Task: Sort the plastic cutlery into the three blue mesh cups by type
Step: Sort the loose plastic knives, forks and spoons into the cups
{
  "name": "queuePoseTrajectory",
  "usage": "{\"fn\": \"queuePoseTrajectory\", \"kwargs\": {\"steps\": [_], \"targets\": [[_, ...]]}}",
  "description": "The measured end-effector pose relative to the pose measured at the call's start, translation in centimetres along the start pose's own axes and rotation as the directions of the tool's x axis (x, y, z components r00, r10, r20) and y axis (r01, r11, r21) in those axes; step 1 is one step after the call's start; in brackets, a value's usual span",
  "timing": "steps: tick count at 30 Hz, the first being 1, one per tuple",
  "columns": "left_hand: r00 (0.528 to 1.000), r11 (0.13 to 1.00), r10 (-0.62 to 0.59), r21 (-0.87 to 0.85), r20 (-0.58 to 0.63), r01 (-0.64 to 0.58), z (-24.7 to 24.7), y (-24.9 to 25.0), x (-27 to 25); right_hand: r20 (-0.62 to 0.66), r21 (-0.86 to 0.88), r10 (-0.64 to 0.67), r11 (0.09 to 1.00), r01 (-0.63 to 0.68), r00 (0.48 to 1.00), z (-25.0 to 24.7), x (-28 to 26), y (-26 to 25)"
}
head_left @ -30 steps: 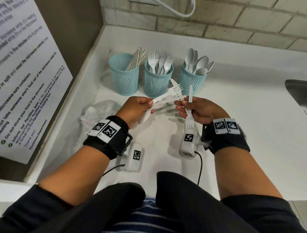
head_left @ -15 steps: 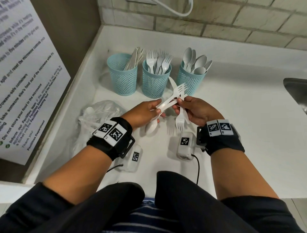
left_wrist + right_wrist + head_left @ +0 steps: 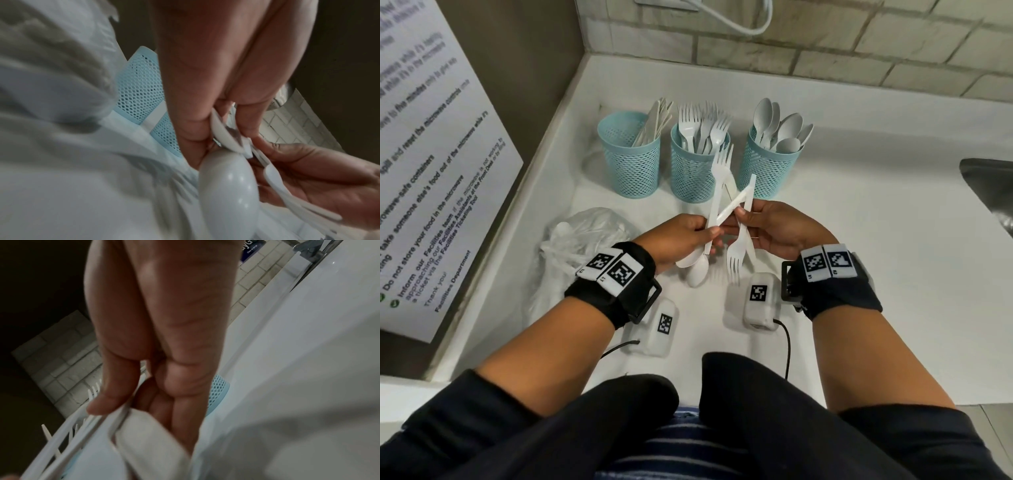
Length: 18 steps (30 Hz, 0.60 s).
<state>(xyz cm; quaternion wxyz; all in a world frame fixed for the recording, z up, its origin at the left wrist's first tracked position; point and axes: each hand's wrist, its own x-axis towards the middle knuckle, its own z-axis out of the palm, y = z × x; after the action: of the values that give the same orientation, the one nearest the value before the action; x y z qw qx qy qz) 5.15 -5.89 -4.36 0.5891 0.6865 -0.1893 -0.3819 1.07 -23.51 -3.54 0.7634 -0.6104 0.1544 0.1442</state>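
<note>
Cutlery (image 3: 717, 219) sat bunched between both hands above the surface (image 3: 893, 240): the left hand (image 3: 681, 236) pinched a fork with prongs up and a spoon (image 3: 697, 270) hanging bowl down, while the right hand (image 3: 774, 229) gripped a fork (image 3: 736, 260) with prongs down, probably separating types. Beyond stood three cups (image 3: 631, 164), holding knives, forks and spoons; a plastic bag (image 3: 582, 236) lay to the left.

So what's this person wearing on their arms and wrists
Both hands are bare. Each wrist carries a black band, the left and right, topped with white blocks printed with black square codes. A white camera pod with a black cable hangs under the right one. Black sleeves are pushed up the forearms.
</note>
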Motion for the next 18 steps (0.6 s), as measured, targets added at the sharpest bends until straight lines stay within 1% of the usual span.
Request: {"fn": "queuePoseTrajectory", "kwargs": {"steps": [2, 3, 9, 13, 16, 18], "targets": [[1.000, 0.997, 0.007, -0.083, -0.020, -0.009, 0.1, 0.1, 0.0, -0.001, -0.041, -0.007, 0.999, 0.007, 1.000, 0.2, 0.0, -0.1], [0.999, 0.996, 0.013, -0.088, -0.032, -0.016, 0.2, 0.1, 0.1, -0.006, -0.059, -0.014, 0.998, 0.013, 1.000, 0.4, 0.0, -0.1], [0.994, 0.995, 0.060, -0.068, -0.096, -0.067, 0.3, -0.2, 0.5, 0.009, -0.080, -0.044, 0.996, 0.045, 0.999, 0.9, 0.0, -0.3], [0.995, 0.990, 0.066, -0.118, -0.079, -0.075, 0.5, 0.1, 0.4, 0.012, -0.127, -0.052, 0.990, 0.053, 0.999, 1.1, -0.1, -0.1], [0.992, 0.994, 0.088, -0.063, -0.094, -0.095, 0.7, 0.4, 0.4, 0.013, -0.124, -0.052, 0.991, 0.053, 0.999, 1.1, -0.2, 0.0], [0.992, 0.993, 0.084, -0.072, -0.097, -0.091, 0.8, 0.4, 0.4, -0.017, -0.137, -0.038, 0.990, 0.035, 0.999, 1.1, -0.2, -0.1]]}}
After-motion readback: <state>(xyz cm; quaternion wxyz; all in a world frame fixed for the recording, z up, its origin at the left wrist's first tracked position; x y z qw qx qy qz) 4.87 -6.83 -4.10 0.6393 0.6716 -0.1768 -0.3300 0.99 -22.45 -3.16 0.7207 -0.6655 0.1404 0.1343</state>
